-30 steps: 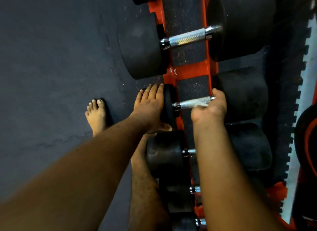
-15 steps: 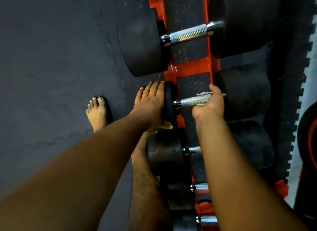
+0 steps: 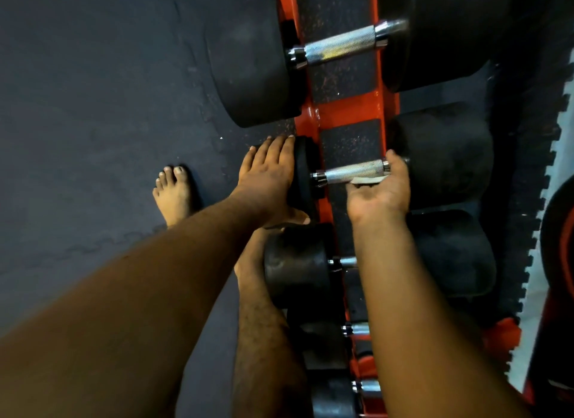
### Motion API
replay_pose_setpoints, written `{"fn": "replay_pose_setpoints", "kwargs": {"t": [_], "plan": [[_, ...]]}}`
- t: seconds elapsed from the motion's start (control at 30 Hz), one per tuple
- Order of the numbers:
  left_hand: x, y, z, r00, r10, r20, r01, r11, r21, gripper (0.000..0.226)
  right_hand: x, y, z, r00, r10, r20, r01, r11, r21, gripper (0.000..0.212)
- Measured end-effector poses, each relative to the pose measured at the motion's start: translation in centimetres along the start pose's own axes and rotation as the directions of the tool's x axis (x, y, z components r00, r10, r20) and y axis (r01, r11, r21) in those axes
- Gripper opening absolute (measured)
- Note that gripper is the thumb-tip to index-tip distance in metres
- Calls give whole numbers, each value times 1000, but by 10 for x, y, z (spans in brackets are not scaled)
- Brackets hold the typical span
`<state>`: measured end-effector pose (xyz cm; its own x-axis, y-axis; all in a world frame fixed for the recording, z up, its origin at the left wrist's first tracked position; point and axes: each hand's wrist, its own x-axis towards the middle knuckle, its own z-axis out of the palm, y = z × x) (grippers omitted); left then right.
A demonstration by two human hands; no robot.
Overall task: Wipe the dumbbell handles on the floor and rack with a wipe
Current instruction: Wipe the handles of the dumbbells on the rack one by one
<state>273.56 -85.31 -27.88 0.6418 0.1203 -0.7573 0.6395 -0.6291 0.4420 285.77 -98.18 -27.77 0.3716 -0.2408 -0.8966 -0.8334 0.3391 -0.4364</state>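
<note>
A red rack runs up the frame over dark rubber flooring, its rails crossed by a red bar. Black round-headed dumbbells lie across it: a big one at the top with a knurled steel handle, a middle one, and smaller ones below, whose handles the right forearm partly hides. A bare foot stands on the floor to the left of the rack; a leg rises just beside the lower dumbbell heads. At the right edge a toothed mat border meets a pale strip.

The middle dumbbell's handle is bright metal, cross-hatched, with a chromed collar at its left end.

The left hand lies flat with fingers straight and together against the left head of that dumbbell, thumb spread toward the camera. The right hand curls round the right end of the handle, thumb over the top by the right head, holding a pale, crumpled wipe against the handle's near side.
</note>
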Motion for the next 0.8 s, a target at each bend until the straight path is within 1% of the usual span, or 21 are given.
{"fn": "replay_pose_setpoints", "kwargs": {"t": [0.03, 0.07, 0.13, 0.17, 0.2, 0.3, 0.33, 0.37, 0.4, 0.43, 0.47, 0.53, 0.6, 0.63, 0.67, 0.7, 0.73, 0.77, 0.8], "plan": [[1, 1, 0, 1000, 2, 1, -2, 1000, 0, 152, 1, 2, 0, 1000, -9, -8, 9, 1000, -4, 13], [1, 1, 0, 1000, 1, -1, -1, 1000, 3, 152, 0, 9, 0, 1000, 1, -4, -1, 999, -51, 11], [0, 2, -2, 1000, -5, 0, 5, 1000, 8, 153, -2, 28, -2, 995, 93, 49, -83, 981, -176, 17], [0, 2, -2, 1000, -6, 7, 6, 1000, 7, 153, -1, 33, -3, 987, 140, 78, -122, 972, -201, 19], [0, 2, -2, 1000, -4, 13, 4, 1000, 6, 153, 1, 33, -6, 983, 151, 100, -129, 972, -195, 20], [-1, 0, -1, 1000, -5, 7, 5, 1000, 0, 152, 11, 16, -16, 989, 32, 141, -27, 999, -38, 18], [0, 0, -1, 1000, -4, 7, 4, 1000, -2, 152, 12, 15, -18, 989, 9, 147, -7, 1000, -14, 16], [0, 1, -1, 1000, -3, 6, 3, 1000, -5, 152, 12, 17, -20, 986, 13, 165, -3, 998, -60, 15], [-1, 1, -2, 1000, -5, 6, 5, 1000, -4, 152, 11, 26, -23, 985, 35, 168, -5, 985, -175, 15], [-1, 3, -3, 1000, -5, 7, 5, 1000, 0, 152, 8, 35, -25, 988, 48, 148, 4, 943, -333, 18], [-2, 3, -4, 1000, -6, 9, 6, 1000, 3, 152, 4, 46, -29, 993, 29, 113, 29, 875, -483, 18], [-2, 3, -4, 1000, -6, 9, 6, 1000, -1, 152, -4, 59, -37, 992, -84, 96, 127, 731, -671, 13], [-3, 3, -4, 1000, -6, 8, 6, 1000, -6, 152, -14, 62, -47, 978, -152, 142, 206, 613, -763, 13], [-2, 3, -5, 1000, -6, 9, 6, 1000, -7, 152, -21, 60, -51, 967, -168, 194, 256, 573, -779, 14], [-2, 2, -5, 1000, -5, 11, 5, 1000, -8, 152, -29, 57, -53, 940, -203, 273, 340, 529, -778, 18], [-2, 2, -5, 1000, -3, 10, 3, 1000, -7, 152, -36, 51, -52, 885, -272, 377, 464, 443, -767, 22], [-2, 2, -5, 1000, -2, 8, 2, 1000, -4, 152, -39, 46, -51, 794, -364, 486, 596, 309, -741, 27], [-3, 2, -5, 1000, -3, 4, 3, 1000, 0, 152, -37, 39, -48, 673, -449, 588, 703, 142, -697, 31], [-2, 2, -5, 1000, -3, 4, 3, 1000, 3, 152, -29, 36, -45, 554, -480, 680, 759, -43, -649, 36]]}}
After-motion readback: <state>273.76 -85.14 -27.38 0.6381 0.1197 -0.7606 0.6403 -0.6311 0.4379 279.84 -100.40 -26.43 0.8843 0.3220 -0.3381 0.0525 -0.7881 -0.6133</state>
